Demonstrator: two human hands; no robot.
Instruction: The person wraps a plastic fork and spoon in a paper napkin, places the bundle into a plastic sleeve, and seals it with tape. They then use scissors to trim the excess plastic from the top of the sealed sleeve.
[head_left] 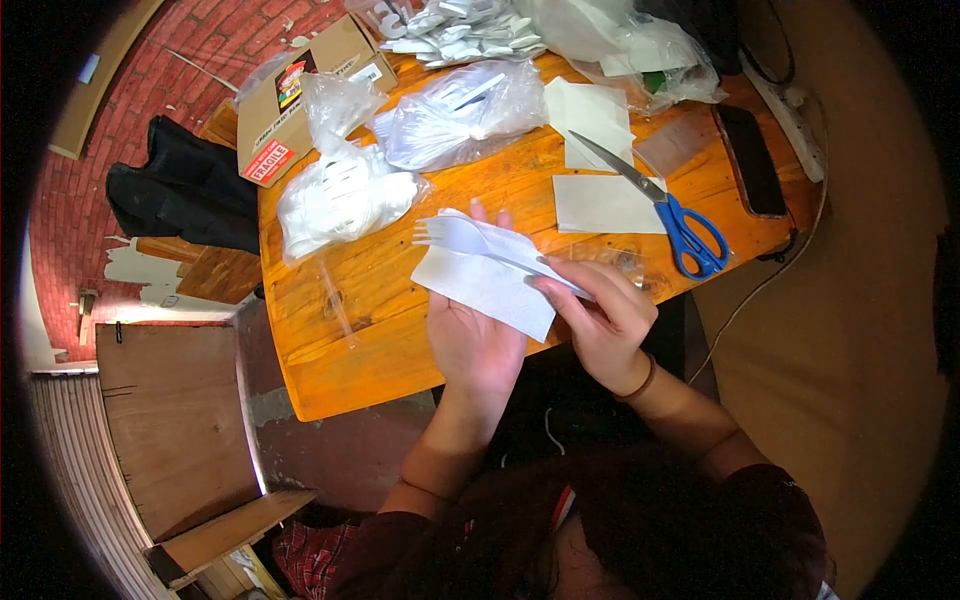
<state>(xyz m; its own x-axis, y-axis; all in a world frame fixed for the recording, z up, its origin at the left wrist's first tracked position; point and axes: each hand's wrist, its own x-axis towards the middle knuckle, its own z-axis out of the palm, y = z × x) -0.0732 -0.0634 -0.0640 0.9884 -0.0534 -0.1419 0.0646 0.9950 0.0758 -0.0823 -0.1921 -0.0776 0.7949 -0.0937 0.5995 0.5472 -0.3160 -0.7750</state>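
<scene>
My left hand (472, 345) is palm up, holding a folded white paper napkin (490, 283) on its palm and fingers. Its fingertips show past the napkin's far edge. A white plastic fork (455, 236) lies across the napkin with its tines to the left. Its handle is pinched between the thumb and fingers of my right hand (607, 312). Beyond my hands, clear bags hold white plastic cutlery: one bag (345, 195) at the left, another bag (465, 115) further back. White napkins (612, 204) lie flat to the right, partly under blue-handled scissors (690, 232).
On the wooden table (370, 370) a cardboard box (300, 105) stands at the back left. A heap of white packets (465, 30) and a plastic bag (650, 50) are at the back. A phone (750, 160) lies at the right edge, near a cable (775, 285).
</scene>
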